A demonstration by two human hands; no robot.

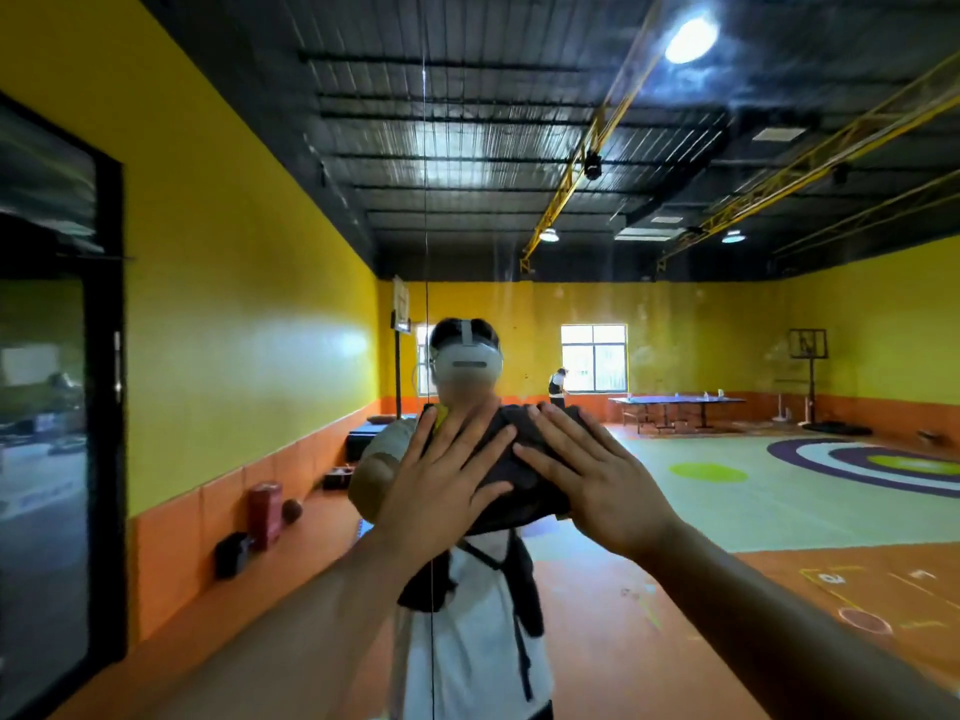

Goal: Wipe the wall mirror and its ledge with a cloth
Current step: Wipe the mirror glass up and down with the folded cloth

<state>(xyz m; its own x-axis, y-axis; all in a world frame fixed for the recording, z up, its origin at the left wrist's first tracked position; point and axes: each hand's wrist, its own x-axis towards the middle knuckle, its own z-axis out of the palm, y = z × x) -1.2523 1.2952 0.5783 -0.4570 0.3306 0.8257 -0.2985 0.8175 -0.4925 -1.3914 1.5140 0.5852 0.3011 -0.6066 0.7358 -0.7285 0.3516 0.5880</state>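
Both the left hand (441, 485) and right hand (597, 483) are pressed flat and spread on the cloth (519, 459) beneath them against the mirror (727, 314); wiping is judged underway, the ledge unseen.

Dark cloth (524, 504) mostly hidden under left hand (441, 485) and right hand (597, 485), outline unclear; mirror (727, 485) runs off top, right and bottom edges, forearms cut at bottom, items on far blue tabletop (675, 401) too small to identify.
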